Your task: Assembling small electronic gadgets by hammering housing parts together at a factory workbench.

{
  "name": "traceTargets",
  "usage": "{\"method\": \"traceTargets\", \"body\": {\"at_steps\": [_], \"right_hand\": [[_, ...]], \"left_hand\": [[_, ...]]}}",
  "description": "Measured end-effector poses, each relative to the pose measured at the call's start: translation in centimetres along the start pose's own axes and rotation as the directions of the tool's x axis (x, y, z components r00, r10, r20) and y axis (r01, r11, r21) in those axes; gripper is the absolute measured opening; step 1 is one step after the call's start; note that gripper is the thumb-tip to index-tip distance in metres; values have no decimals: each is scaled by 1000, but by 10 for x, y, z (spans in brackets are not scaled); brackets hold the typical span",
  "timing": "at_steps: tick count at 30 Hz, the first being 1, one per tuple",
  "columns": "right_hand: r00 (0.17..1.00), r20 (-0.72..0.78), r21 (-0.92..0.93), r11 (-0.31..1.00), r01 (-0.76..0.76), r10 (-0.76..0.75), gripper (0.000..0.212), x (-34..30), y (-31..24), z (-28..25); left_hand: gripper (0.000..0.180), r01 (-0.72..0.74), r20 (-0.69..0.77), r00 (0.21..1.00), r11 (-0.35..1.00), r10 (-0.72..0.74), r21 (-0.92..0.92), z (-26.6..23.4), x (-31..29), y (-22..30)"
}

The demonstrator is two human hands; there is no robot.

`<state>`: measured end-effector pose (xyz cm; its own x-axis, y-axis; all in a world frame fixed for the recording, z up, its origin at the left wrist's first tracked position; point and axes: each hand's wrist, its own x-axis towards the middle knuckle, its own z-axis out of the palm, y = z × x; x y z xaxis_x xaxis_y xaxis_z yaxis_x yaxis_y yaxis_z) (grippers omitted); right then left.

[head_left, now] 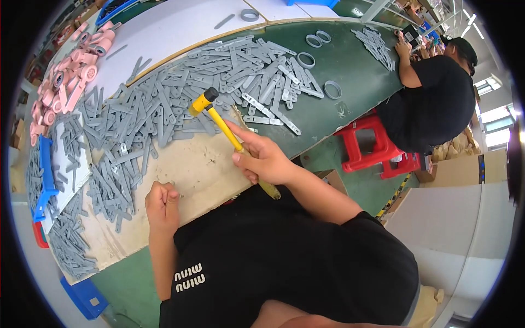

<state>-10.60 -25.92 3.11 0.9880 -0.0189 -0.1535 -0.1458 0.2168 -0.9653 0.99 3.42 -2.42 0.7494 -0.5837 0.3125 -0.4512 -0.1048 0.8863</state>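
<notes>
My right hand (262, 158) grips the handle of a small yellow hammer (219, 120), whose black and yellow head is raised above a pile of grey plastic strips (164, 104). My left hand (162, 202) is a closed fist resting on a worn beige board (186, 169), just below the pile. Whether it pinches a small part I cannot tell. The hammer's wooden handle end sticks out under my right palm.
Pink round parts (65, 76) lie at the far left, and grey rings (317, 49) on the green table (355, 82). A blue bin edge (46, 175) is at the left. Another person in black (432, 104) works at the right, beside a red stool (372, 142).
</notes>
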Motion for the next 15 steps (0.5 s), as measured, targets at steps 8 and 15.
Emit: {"method": "traceTargets", "body": {"at_steps": [8, 15], "right_hand": [[997, 62, 116, 992, 39, -46, 72, 4, 11, -11], [999, 31, 305, 952, -41, 33, 71, 5, 9, -14]], "left_hand": [[40, 44, -24, 999, 998, -45, -34, 2, 8, 9], [39, 23, 11, 1000, 977, -26, 214, 2, 10, 14]]}}
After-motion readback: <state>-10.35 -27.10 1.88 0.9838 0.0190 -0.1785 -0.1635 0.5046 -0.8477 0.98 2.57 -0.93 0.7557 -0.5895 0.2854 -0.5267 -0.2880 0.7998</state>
